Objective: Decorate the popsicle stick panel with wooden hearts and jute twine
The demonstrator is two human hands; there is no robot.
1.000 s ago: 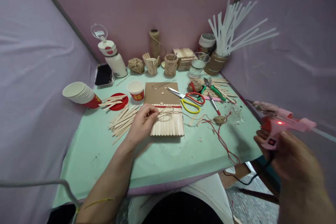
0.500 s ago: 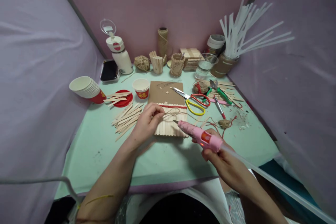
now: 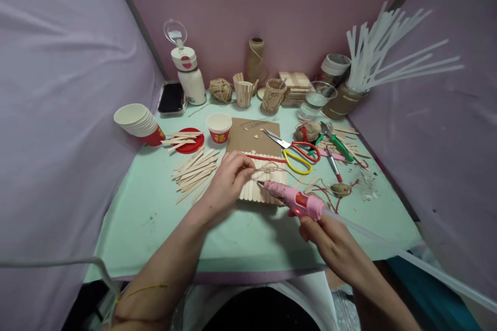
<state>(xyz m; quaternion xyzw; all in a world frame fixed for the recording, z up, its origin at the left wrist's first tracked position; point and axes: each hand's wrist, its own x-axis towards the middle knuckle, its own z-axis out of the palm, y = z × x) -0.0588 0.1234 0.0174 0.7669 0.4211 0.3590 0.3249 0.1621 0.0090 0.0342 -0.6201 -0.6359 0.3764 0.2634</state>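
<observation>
Fingers of my right hand [image 3: 330, 240] are clamped round the pink glue gun [image 3: 295, 200], its nozzle low over the row of sticks [image 3: 252, 191]. My left hand [image 3: 229, 181] pinches the twine [image 3: 271, 167] against those sticks, below the red cord [image 3: 264, 156]. I reckon I'm gluing the twine down; next calls for a small steady squeeze clear of my fingertips, scissors [image 3: 295, 154] lying beyond

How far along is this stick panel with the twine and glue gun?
Done: a row of sticks lies side by side on the cardboard, a red cord across its top. In hand: the left hand pinches twine on the row; the right hand aims the pink glue gun beside it. Left, seemingly: gluing the twine; loose sticks lie unused.
</observation>
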